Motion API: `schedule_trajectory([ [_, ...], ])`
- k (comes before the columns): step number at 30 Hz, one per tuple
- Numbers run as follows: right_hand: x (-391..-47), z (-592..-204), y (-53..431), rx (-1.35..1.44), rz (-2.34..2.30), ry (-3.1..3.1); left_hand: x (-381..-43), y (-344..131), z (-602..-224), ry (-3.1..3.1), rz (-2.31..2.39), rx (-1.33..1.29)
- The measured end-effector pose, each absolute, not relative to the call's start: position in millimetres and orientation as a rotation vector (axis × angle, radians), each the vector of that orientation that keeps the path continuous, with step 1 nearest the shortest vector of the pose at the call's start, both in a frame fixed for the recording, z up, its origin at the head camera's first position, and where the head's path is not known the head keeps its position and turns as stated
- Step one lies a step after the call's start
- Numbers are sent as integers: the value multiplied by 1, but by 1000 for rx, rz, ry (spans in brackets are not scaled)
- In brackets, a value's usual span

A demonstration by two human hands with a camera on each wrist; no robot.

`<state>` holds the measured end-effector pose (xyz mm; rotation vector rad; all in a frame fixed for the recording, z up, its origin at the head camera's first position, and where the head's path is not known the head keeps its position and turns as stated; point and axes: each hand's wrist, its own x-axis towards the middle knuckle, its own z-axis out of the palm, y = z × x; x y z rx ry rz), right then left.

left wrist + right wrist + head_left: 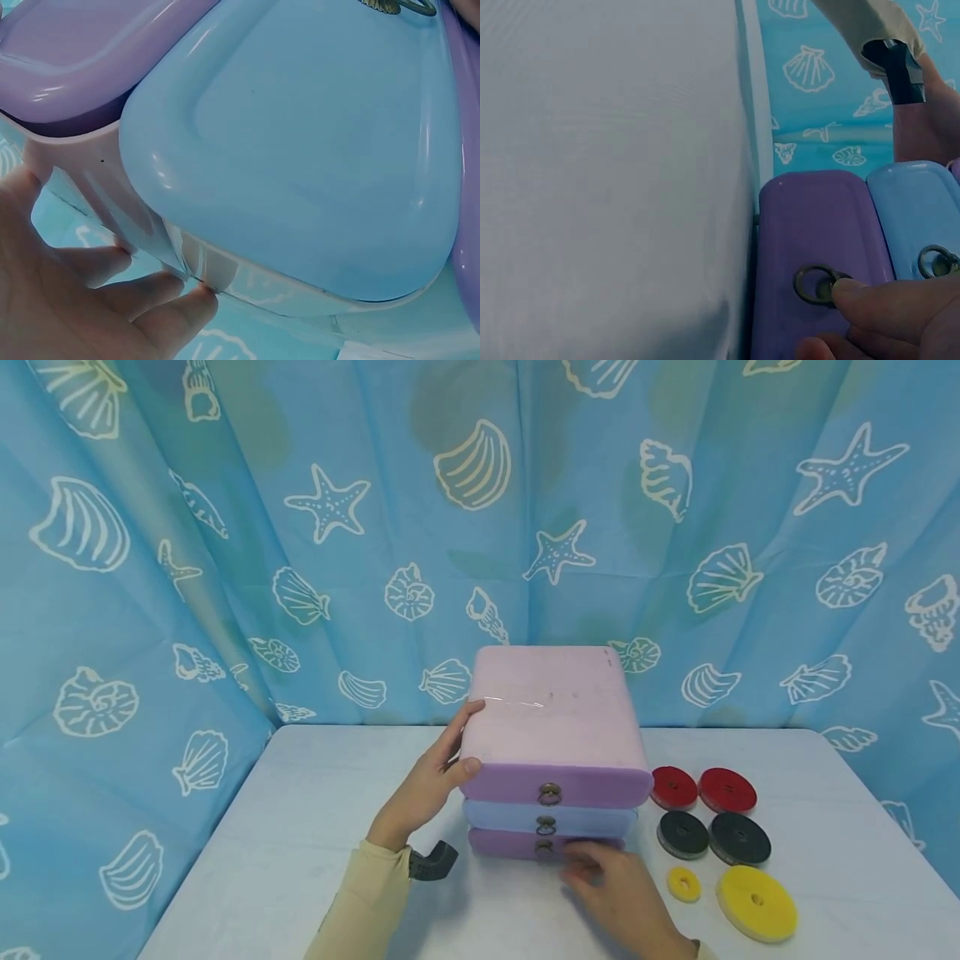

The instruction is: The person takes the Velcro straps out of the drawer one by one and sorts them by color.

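A small chest of drawers (555, 710) stands on the table, with a pale pink top and purple, blue and purple drawer fronts. My left hand (427, 781) rests against its left side, fingers spread and thumb near the top front edge. In the left wrist view, those fingers (172, 300) touch the glossy side wall beside the blue drawer (300, 150). My right hand (618, 889) is at the bottom purple drawer (817, 225). One fingertip touches its bronze ring pull (810, 285), while the thumb stands apart below. All the drawers look closed.
To the right of the chest lie flat rolls in pairs: red rolls (727, 790), black rolls (740, 838), and a small yellow ring (684, 884) beside a larger yellow roll (757, 903). A blue seashell curtain (375, 527) hangs behind the white table (300, 827).
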<state>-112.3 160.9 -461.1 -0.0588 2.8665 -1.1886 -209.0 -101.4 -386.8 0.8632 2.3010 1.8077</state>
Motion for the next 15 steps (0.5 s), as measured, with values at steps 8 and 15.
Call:
schedule_trajectory([
  [8,-110,-451,185,27,-1090,2866,-207,-102,-387,2297,1837,908],
  [15,-113,-432,222,4,-1021,2932,-207,-115,-387,2335,1856,935],
])
